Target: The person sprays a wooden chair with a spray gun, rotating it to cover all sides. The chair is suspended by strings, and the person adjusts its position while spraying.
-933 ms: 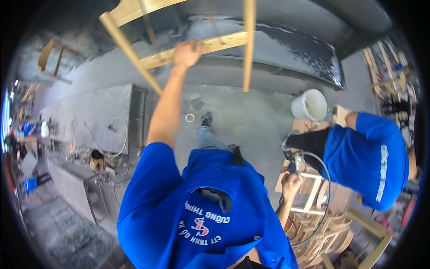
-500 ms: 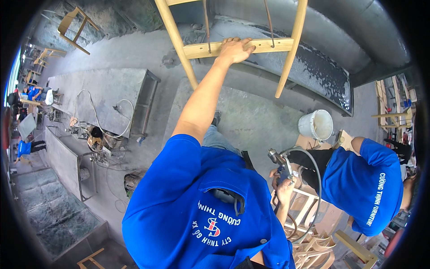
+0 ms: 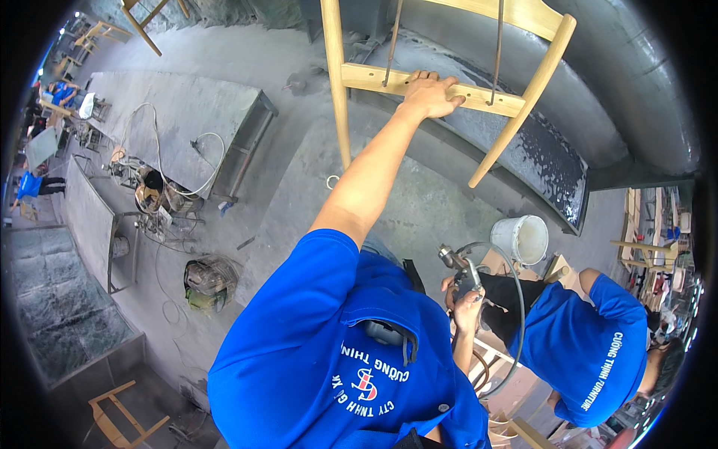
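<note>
Holding a silver metal spray gun (image 3: 462,268) in our right hand (image 3: 468,310), fingers closed round it, we lay our left hand (image 3: 431,97) on the flat crossbar (image 3: 477,96) of a pale wooden chair frame (image 3: 339,105). Its thumb stands apart; whether the fingers pinch the bar, we cannot tell. The frame is ahead of us, two thin brown rods (image 3: 496,56) meeting its crossbar.

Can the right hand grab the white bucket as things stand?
Probably not: the right hand is wrapped around a spray gun, and its hose loops between that hand and the white bucket in this view.
</note>
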Motion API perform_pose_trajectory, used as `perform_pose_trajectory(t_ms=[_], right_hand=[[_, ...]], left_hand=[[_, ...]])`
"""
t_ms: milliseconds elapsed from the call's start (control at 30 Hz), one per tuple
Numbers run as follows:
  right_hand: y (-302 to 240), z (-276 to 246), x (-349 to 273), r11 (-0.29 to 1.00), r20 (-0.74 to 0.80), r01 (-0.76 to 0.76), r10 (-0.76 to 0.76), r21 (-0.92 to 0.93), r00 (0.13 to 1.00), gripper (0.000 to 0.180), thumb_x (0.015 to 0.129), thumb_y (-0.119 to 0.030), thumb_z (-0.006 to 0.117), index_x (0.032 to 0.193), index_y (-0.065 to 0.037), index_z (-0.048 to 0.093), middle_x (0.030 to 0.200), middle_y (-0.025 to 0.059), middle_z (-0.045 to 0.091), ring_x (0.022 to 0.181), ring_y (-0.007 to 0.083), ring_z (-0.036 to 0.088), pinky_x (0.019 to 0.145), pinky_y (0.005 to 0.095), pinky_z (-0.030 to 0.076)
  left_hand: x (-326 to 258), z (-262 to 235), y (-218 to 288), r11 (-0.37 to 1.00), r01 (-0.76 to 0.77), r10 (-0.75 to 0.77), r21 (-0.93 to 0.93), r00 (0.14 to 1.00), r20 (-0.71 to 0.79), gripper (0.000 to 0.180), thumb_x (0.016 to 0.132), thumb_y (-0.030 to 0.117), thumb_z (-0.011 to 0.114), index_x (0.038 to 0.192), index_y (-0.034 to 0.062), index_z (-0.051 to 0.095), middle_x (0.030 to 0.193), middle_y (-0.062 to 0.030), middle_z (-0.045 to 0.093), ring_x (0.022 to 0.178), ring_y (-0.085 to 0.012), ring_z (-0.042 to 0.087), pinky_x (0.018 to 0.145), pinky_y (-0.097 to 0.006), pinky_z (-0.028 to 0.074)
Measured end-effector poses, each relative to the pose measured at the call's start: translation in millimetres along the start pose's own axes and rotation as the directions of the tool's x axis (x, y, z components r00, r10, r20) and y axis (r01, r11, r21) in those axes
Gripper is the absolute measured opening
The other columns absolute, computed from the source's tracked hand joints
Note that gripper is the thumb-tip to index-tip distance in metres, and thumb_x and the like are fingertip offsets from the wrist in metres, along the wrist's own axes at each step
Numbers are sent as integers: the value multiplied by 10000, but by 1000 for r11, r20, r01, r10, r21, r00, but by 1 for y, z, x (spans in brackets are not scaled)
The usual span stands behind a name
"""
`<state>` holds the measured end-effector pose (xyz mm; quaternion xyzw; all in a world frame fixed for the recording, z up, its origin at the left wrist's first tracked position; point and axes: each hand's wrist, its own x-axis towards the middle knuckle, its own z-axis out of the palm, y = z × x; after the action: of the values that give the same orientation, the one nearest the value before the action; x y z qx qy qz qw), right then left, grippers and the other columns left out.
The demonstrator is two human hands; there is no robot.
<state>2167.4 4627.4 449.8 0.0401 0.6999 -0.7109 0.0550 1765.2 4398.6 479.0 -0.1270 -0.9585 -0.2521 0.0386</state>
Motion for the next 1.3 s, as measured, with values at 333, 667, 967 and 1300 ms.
perform_pose_trajectory(t_ms=[333,667,967,1300], right_hand=[[-59,-22,21,977,-91,63,-83,-205,992,939,855,-773,620,1292,58,623,747,25,643,513,-1,427,452,193,303],[-196,28,62,863,263,427,-360,-271,895,1009,838,-823,564,1304,67,653,802,142,706,463,55,481,447,197,327],[-194,44,72,812,-14,566,-574,-143,819,1145,792,-884,506,1310,131,612,737,136,695,499,68,535,413,208,272],[-180,8,50,904,23,306,-313,-299,949,1125,823,-863,505,1360,122,579,554,-11,500,511,29,487,481,207,310]], left_hand=[[4,4,-12,996,9,-7,90,1000,-27,613,936,591,562,1462,277,554,1394,-185,578,1376,-361,455,1212,-483,246],[8,13,-19,990,-17,28,141,997,-77,603,923,574,589,1451,286,552,1357,-190,580,1345,-359,469,1196,-490,258],[9,16,-21,992,-15,30,125,993,-118,588,914,555,603,1434,284,563,1330,-188,595,1329,-361,480,1190,-493,268],[17,4,-26,994,-22,22,103,1000,3,626,940,599,549,1505,331,512,1451,-160,559,1383,-367,465,1189,-500,287]])
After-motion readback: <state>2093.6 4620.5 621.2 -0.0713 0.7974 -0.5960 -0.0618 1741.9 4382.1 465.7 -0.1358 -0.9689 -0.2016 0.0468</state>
